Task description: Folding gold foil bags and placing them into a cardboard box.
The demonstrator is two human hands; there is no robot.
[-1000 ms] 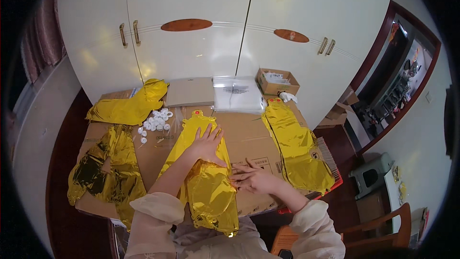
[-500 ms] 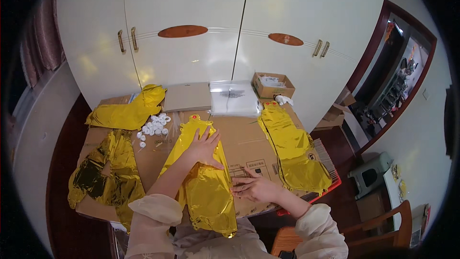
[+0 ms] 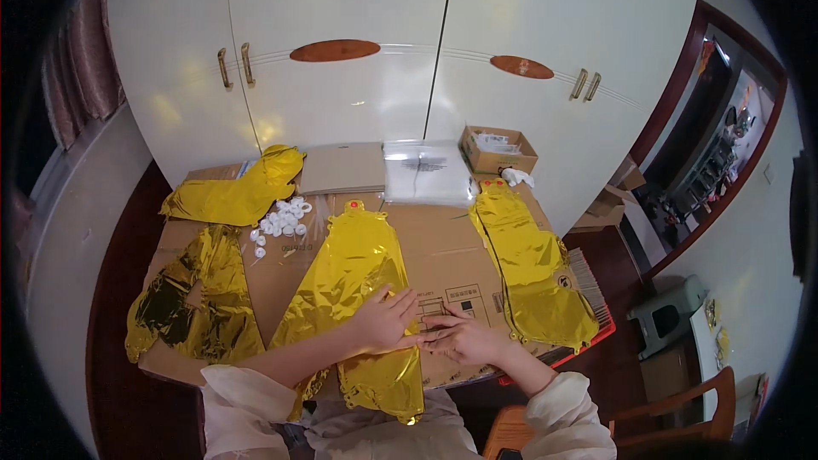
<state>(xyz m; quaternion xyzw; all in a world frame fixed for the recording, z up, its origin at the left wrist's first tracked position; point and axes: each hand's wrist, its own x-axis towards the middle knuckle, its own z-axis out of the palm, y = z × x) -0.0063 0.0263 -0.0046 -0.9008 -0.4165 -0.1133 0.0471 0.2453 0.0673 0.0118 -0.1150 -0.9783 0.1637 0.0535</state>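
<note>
A flat, uninflated gold foil balloon (image 3: 354, 255) lies in front of me with a small red dot at its far end. Its near end hangs over the front edge of the cardboard-covered table. My left hand (image 3: 385, 322) rests on the lower middle of the foil, its fingers stretched toward the right edge. Just right of that edge, my right hand (image 3: 464, 336) reaches leftward with its fingers extended and apart. The fingertips of both hands nearly meet there; whether they touch I cannot tell.
More gold foil balloons lie around: one at the right (image 3: 537, 268), one at the far left (image 3: 234, 196), a crumpled one (image 3: 200, 290) nearer. White plastic rings (image 3: 285, 217), a grey-brown board (image 3: 343, 169), clear plastic bags (image 3: 426, 175) and a small cardboard box (image 3: 498, 152) sit behind.
My left hand has slid down and to the right across the foil, toward my right hand. The foil's lower left part now spreads wider. My right hand has stayed nearly in place.
</note>
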